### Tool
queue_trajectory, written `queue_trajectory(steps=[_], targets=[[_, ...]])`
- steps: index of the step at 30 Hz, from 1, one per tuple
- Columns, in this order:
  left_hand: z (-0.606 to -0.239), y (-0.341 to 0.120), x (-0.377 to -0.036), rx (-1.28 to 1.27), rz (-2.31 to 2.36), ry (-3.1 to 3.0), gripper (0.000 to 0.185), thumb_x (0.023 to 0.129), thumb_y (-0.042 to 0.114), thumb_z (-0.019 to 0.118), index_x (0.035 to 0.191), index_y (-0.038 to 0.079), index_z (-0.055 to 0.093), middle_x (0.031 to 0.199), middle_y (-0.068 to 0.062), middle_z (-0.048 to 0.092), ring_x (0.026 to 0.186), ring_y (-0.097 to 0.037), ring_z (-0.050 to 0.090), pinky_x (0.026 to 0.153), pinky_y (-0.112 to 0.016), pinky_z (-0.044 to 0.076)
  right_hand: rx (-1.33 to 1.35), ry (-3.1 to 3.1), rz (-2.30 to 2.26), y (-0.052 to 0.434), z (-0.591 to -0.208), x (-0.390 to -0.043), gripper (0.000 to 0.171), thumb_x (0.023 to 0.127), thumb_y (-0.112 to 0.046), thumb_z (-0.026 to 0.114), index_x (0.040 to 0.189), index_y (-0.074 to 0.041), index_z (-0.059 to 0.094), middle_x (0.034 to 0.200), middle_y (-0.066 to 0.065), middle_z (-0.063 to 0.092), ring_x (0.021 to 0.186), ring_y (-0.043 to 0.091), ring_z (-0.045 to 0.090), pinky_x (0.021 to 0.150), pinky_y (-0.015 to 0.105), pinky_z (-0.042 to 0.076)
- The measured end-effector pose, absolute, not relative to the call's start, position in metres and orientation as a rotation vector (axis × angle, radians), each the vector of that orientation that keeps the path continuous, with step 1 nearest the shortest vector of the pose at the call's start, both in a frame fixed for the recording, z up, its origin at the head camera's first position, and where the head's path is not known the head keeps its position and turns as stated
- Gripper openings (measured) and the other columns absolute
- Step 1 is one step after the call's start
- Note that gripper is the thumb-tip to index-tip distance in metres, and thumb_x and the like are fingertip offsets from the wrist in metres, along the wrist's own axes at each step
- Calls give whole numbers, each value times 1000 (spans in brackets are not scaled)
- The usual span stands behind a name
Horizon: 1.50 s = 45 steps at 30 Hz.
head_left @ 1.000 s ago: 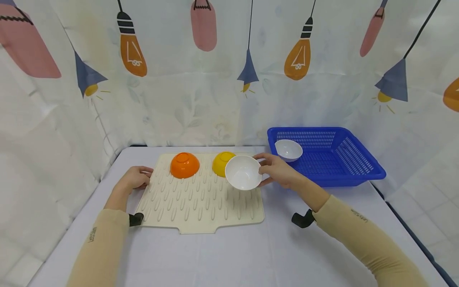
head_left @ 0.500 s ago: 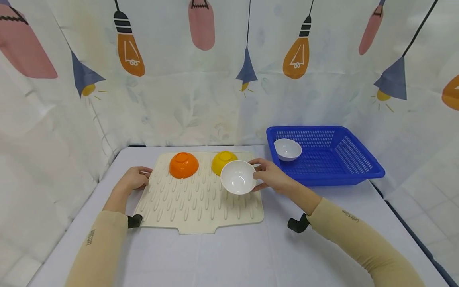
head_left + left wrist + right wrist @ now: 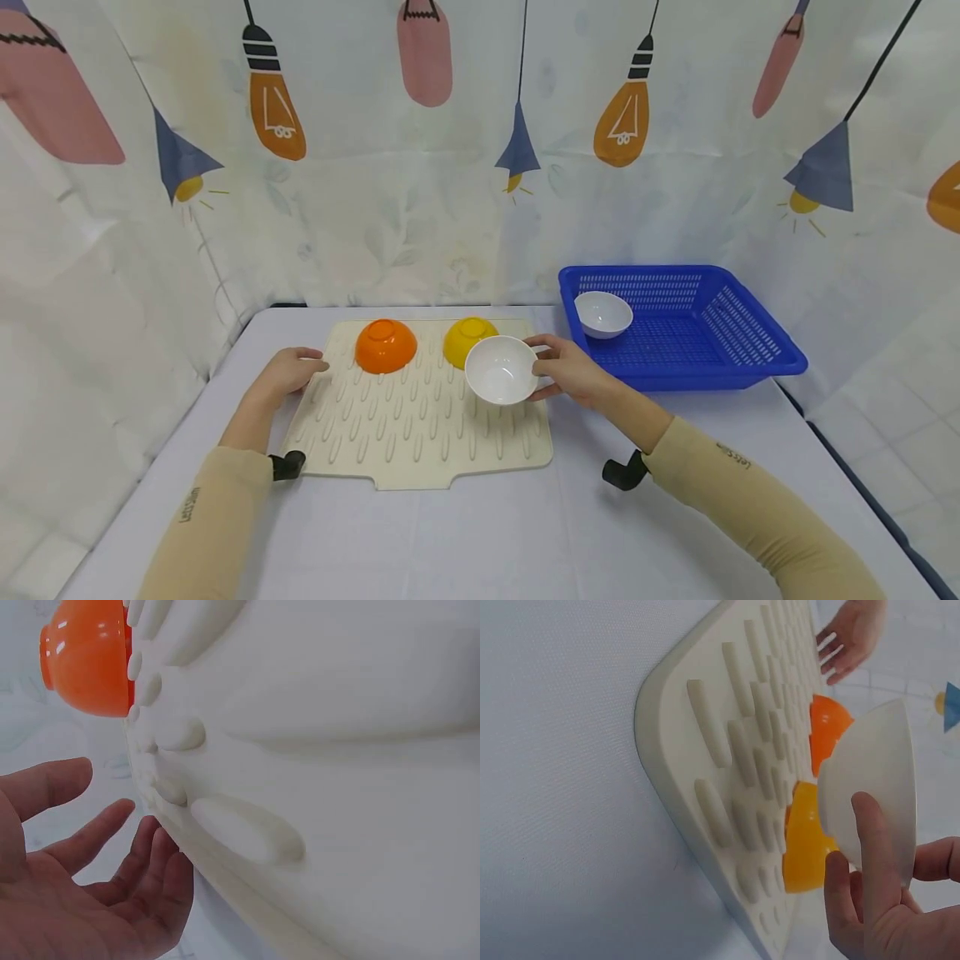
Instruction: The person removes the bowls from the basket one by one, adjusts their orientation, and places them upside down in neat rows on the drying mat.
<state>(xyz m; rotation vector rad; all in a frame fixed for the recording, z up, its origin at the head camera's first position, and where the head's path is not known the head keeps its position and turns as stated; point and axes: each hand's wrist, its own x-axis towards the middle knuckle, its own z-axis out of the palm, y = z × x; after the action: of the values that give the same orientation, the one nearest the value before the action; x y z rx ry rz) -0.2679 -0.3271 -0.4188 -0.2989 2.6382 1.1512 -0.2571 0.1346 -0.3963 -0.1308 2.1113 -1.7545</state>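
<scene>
My right hand (image 3: 567,367) pinches a white bowl (image 3: 500,370) by its right side, above the cream ridged drying mat (image 3: 420,433). The bowl is tilted, its hollow facing me in the head view; in the right wrist view the white bowl (image 3: 877,765) is clear of the mat. At the mat's left edge is my left hand (image 3: 288,372), its fingers loosely bent and thumb apart, holding nothing. Its lower fingers (image 3: 161,862) seem to touch the mat's rim. An orange bowl (image 3: 386,345) and a yellow bowl (image 3: 467,340) lie upside down on the mat's far part.
A blue slotted basket (image 3: 720,367) stands at the back right, with another white bowl (image 3: 603,315) in its left end. A white cloth (image 3: 480,550) covers the table. Behind hangs a curtain (image 3: 442,217) printed with lamps.
My right hand has brought the white bowl slightly left and nearer to me, then barely moved. My left hand has shifted a little right, a fingertip now over the mat's edge.
</scene>
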Motion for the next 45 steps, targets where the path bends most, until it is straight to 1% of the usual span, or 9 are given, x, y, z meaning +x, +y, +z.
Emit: queue_trajectory(steps=[5, 12, 17, 20, 23, 26, 34, 40, 45], targets=[[-415, -320, -264, -327, 1237, 2652, 60, 106, 29, 50, 150, -9, 39, 151, -37, 35, 128, -45, 44, 109, -57, 39, -106, 2099, -1752, 134, -397, -256, 57, 94, 5, 55, 149, -6, 45, 140, 26, 48, 112, 40, 60, 77, 46, 62], [-411, -307, -256, -376, 1524, 2687, 60, 106, 34, 53, 151, -3, 40, 142, -30, 46, 122, -42, 50, 97, -48, 46, -121, 2069, -1778, 132, -399, -257, 57, 93, 5, 55, 149, -6, 46, 139, 26, 49, 110, 39, 61, 79, 49, 61], [-406, -291, -249, -418, 1756, 2635, 57, 106, 34, 55, 150, 1, 42, 138, -22, 50, 120, -37, 52, 95, -40, 49, -148, 2054, -1796, 129, -400, -258, 57, 93, 6, 55, 148, -4, 46, 135, 27, 52, 105, 38, 63, 76, 48, 62], [-402, -282, -246, -445, 1843, 2588, 54, 105, 34, 57, 148, 3, 44, 135, -16, 52, 114, -31, 55, 92, -34, 51, -154, 2052, -1790, 126, -397, -257, 57, 93, 5, 55, 148, -4, 45, 134, 27, 52, 106, 38, 63, 77, 48, 62], [-400, -273, -244, -464, 1921, 2535, 51, 105, 33, 59, 145, 4, 46, 129, -10, 53, 101, -20, 58, 90, -31, 53, -156, 2053, -1781, 123, -395, -257, 56, 93, 5, 55, 148, -5, 46, 135, 26, 52, 108, 40, 62, 78, 50, 61], [-398, -262, -240, -449, 1968, 2490, 49, 105, 31, 59, 143, 4, 47, 126, -8, 53, 95, -15, 58, 92, -34, 54, -161, 2054, -1778, 119, -395, -258, 57, 93, 6, 55, 148, -5, 47, 136, 26, 52, 109, 40, 62, 78, 51, 61], [-399, -231, -233, -298, 1905, 2471, 49, 106, 29, 55, 145, 0, 44, 140, -23, 50, 115, -34, 54, 96, -39, 52, -176, 2027, -1775, 105, -392, -258, 58, 93, 6, 56, 148, -7, 48, 134, 25, 54, 110, 42, 63, 82, 55, 59], [-402, -208, -228, -192, 1914, 2389, 47, 106, 25, 57, 143, -2, 46, 138, -20, 51, 115, -36, 55, 95, -38, 53, -162, 2034, -1750, 97, -392, -256, 57, 93, 6, 57, 147, -7, 49, 135, 24, 54, 108, 43, 64, 78, 51, 61], [-405, -192, -227, -117, 1905, 2267, 51, 106, 24, 57, 146, -4, 42, 143, -23, 47, 123, -43, 53, 97, -40, 55, -137, 2029, -1731, 95, -394, -254, 56, 93, 5, 57, 147, -8, 49, 136, 24, 53, 106, 41, 65, 77, 48, 62]])
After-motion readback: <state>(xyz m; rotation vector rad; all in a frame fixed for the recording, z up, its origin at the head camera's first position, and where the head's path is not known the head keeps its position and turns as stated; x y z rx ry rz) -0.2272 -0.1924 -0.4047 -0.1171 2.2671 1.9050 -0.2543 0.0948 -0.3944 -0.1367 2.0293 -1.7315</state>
